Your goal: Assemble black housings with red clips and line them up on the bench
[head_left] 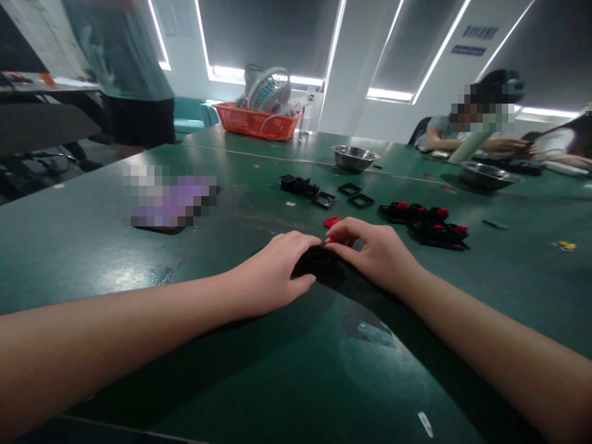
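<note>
My left hand (272,271) rests on the green table (296,370), fingers curled around a small black plastic part (319,254). My right hand (374,250) meets it from the right, thumb and fingers pinched on a small red piece (329,240) at the top of the black part. Another loose red piece (332,221) lies just beyond my fingers. To the right sits a cluster of black parts with red inserts (430,225). Further back are several empty black frames (324,191).
Two steel bowls (355,157) (488,176) stand further back. An orange basket (256,120) holding a fan sits at the far end. A blurred purple object (169,200) lies at left. People sit at the far right (490,132); one person stands at back left (124,68).
</note>
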Tool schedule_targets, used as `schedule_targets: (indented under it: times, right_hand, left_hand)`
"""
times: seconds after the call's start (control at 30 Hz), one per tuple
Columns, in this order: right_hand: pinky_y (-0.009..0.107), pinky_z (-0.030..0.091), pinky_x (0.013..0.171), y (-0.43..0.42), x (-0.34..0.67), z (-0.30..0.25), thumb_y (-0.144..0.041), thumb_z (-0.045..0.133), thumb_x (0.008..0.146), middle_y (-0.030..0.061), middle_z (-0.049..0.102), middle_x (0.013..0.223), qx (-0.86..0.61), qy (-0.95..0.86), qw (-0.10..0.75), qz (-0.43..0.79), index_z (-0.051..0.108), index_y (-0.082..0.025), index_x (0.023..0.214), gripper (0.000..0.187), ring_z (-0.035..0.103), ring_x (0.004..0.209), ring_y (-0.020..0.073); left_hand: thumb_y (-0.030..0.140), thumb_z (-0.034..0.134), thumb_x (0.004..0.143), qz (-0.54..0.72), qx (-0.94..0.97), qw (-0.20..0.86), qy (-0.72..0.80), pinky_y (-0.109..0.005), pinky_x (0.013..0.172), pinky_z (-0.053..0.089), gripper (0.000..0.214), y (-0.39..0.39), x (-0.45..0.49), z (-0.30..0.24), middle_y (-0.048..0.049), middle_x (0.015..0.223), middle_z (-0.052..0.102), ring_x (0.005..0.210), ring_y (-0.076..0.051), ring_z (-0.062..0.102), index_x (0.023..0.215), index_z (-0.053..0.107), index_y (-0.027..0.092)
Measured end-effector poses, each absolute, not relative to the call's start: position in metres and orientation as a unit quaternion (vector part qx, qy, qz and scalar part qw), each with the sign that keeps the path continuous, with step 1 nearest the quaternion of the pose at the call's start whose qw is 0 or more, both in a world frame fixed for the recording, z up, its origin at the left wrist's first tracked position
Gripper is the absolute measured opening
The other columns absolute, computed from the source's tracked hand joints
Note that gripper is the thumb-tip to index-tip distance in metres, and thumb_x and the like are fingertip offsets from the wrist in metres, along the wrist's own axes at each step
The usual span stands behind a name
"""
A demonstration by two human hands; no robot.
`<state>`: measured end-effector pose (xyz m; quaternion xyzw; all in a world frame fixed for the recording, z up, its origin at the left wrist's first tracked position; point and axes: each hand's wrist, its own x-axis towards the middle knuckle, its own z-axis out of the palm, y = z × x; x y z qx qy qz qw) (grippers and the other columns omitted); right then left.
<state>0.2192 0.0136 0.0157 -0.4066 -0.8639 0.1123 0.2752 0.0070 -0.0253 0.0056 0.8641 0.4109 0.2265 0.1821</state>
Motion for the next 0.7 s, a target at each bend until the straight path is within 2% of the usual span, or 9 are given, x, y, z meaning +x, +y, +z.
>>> schedule_targets:
  times: [0.23, 0.5, 0.7]
  right_hand:
    - [0.029, 0.05, 0.063, 0.0135, 0.2188, 0.0156, -0.023, 0.064, 0.081, 0.0013, 0.07, 0.074, -0.412, -0.864, 0.268, 0.111, 0.064, -0.02, 0.084, 0.004, 0.066, 0.068, 0.0172]
    - [0.03, 0.051, 0.066, 0.0127, 0.2208, 0.0151, -0.021, 0.061, 0.083, 0.0043, 0.074, 0.083, -0.397, -0.871, 0.269, 0.108, 0.068, -0.018, 0.092, 0.012, 0.07, 0.074, 0.0185]
    - [0.03, 0.052, 0.064, 0.0133, 0.2204, 0.0135, -0.019, 0.06, 0.083, 0.0034, 0.072, 0.08, -0.392, -0.869, 0.281, 0.11, 0.066, -0.018, 0.091, 0.01, 0.069, 0.071, 0.0183]
  left_hand:
    - [0.022, 0.062, 0.083, 0.223, 0.866, 0.178, 0.41, -0.043, 0.108, 0.042, 0.049, -0.0253, 0.008, 0.0067, -0.013, 0.127, 0.059, 0.121, -0.026, 0.053, 0.13, 0.052, 0.011]
    - [0.023, 0.062, 0.083, 0.225, 0.867, 0.175, 0.408, -0.044, 0.109, 0.041, 0.049, -0.0244, 0.0082, 0.0058, -0.0132, 0.129, 0.059, 0.122, -0.026, 0.052, 0.13, 0.052, 0.011]
    - [0.02, 0.063, 0.083, 0.224, 0.867, 0.174, 0.409, -0.044, 0.109, 0.041, 0.049, -0.0253, 0.0082, 0.0058, -0.0135, 0.129, 0.059, 0.122, -0.026, 0.052, 0.129, 0.052, 0.011]
